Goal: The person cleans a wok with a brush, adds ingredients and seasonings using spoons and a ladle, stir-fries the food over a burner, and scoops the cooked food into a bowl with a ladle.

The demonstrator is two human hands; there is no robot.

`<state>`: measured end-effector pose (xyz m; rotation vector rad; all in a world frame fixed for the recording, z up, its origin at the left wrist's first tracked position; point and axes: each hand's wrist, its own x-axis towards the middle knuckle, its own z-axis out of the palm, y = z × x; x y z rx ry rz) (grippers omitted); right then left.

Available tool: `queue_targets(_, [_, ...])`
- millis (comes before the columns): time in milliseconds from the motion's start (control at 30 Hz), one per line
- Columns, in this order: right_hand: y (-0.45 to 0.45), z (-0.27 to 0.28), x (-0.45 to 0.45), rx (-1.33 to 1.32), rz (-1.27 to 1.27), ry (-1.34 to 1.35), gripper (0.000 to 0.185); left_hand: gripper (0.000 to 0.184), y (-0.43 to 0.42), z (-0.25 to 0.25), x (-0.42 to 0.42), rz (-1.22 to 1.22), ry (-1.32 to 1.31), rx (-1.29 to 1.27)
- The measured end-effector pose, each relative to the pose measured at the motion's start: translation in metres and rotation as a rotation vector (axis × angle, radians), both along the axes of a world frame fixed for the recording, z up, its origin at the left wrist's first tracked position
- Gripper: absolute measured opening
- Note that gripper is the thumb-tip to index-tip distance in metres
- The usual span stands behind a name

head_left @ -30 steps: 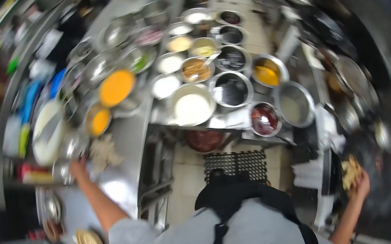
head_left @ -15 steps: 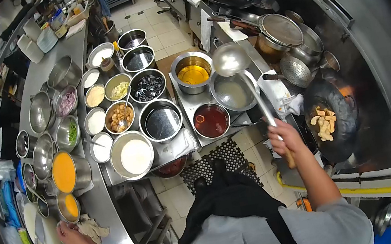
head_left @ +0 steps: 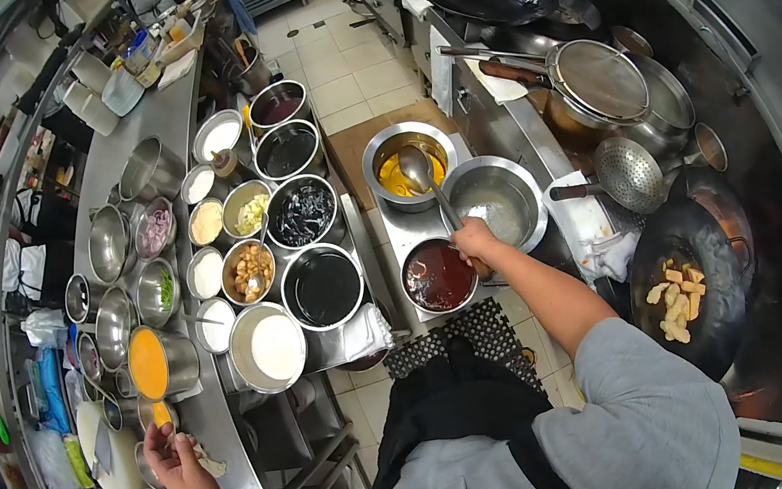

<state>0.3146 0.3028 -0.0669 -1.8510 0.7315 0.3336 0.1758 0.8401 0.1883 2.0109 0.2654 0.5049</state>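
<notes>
My right hand [head_left: 480,241] is closed round the handle of a metal ladle [head_left: 416,168], whose bowl is down in a pot of yellow oil [head_left: 391,176]. Below that hand sits a pot of dark red sauce [head_left: 439,276], and a pot of cloudy liquid [head_left: 494,203] is beside it. At the left counter my left hand [head_left: 175,465] is raised near a small pot of orange liquid [head_left: 162,414], fingers curled and apart, with nothing visible between them. A beige cloth [head_left: 209,461] lies partly behind it. Golden pieces [head_left: 680,300] rest in a wok [head_left: 704,243].
Pots and bowls of sauces and ingredients crowd the middle stand [head_left: 221,349]. Metal bowls [head_left: 111,243] and a tall pot of orange liquid [head_left: 150,363] line the left counter. At right are a skimmer [head_left: 630,174] and a round strainer [head_left: 598,81]. A perforated mat [head_left: 499,335] covers part of the floor.
The ladle has gone from above the cloudy pot into the yellow oil, my right hand moving left and up with it. My left hand has lifted from beside the cloth.
</notes>
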Motion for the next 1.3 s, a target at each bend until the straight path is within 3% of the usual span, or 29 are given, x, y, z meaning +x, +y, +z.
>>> queue_targets(67, [0.002,0.019,-0.010,0.308,-0.168,0.016,0.016,0.041,-0.015,0.001,0.004,0.024,-0.001,0.012])
queue_targets(100, [0.000,0.036,-0.015,0.446,-0.225,0.012,0.026,0.041,-0.018,-0.002,0.008,0.011,-0.019,0.013])
queue_targets(133, [-0.002,0.044,-0.020,0.438,-0.231,0.003,0.026,0.041,-0.022,-0.006,0.014,0.003,-0.025,0.003])
queue_targets(233, [-0.013,0.074,-0.040,0.846,-0.483,-0.051,0.026,0.042,-0.038,-0.018,0.043,-0.109,0.029,-0.081])
queue_targets(267, [-0.021,0.087,-0.051,0.838,-0.511,-0.070,0.026,0.041,-0.048,-0.025,0.055,-0.158,0.034,-0.144])
queue_targets(333, [-0.036,0.114,-0.082,1.510,-0.463,-0.083,0.030,0.039,-0.083,-0.041,0.083,-0.315,0.038,-0.283])
queue_targets(400, [-0.033,0.146,-0.124,1.676,-0.463,-0.196,0.030,0.033,-0.126,-0.059,0.108,-0.596,0.183,-0.373])
queue_targets(467, [-0.024,0.182,-0.175,1.802,-0.471,-0.339,0.042,0.033,-0.183,-0.061,0.117,-0.917,0.442,-0.510])
queue_targets(533, [-0.013,0.213,-0.230,1.776,-0.479,-0.503,0.051,0.030,-0.240,-0.082,0.113,-1.298,0.524,-0.533])
queue_targets(667, [0.006,0.262,-0.326,1.539,-0.694,-0.750,0.054,0.021,-0.359,-0.122,0.078,-1.705,0.630,-0.320])
queue_targets(800, [0.009,0.289,-0.390,1.191,-0.862,-0.845,0.051,0.026,-0.509,-0.205,0.061,-1.701,0.409,-0.100])
queue_targets(867, [-0.002,0.299,-0.413,0.760,-1.091,-0.665,0.045,0.037,-0.584,-0.204,0.041,-1.528,0.270,0.136])
queue_targets(933, [-0.016,0.297,-0.431,0.627,-1.196,-0.625,0.039,0.048,-0.641,-0.209,0.022,-1.502,-0.198,0.328])
queue_targets(1000, [-0.036,0.281,-0.453,0.362,-1.274,-0.486,0.037,0.050,-0.682,-0.207,0.007,-1.636,0.026,0.628])
queue_targets(1100, [-0.035,0.286,-0.484,0.133,-1.264,-0.318,0.044,0.049,-0.710,-0.225,-0.005,-1.496,-0.018,0.932])
queue_targets(1133, [-0.030,0.289,-0.497,-0.001,-1.235,-0.202,0.046,0.049,-0.724,-0.247,0.001,-1.494,-0.022,0.945])
queue_targets(1167, [-0.027,0.293,-0.512,0.073,-1.240,-0.233,0.051,0.047,-0.740,-0.275,0.013,-1.569,0.115,0.950])
queue_targets(1233, [-0.025,0.291,-0.542,0.248,-1.257,-0.318,0.050,0.042,-0.730,-0.262,0.024,-1.613,0.349,0.780])
queue_targets(1267, [-0.028,0.290,-0.554,0.405,-1.264,-0.396,0.049,0.038,-0.707,-0.231,0.026,-1.580,0.431,0.601])
queue_targets(1300, [-0.033,0.287,-0.560,0.480,-1.267,-0.423,0.042,0.040,-0.686,-0.222,0.030,-1.548,0.694,0.234])
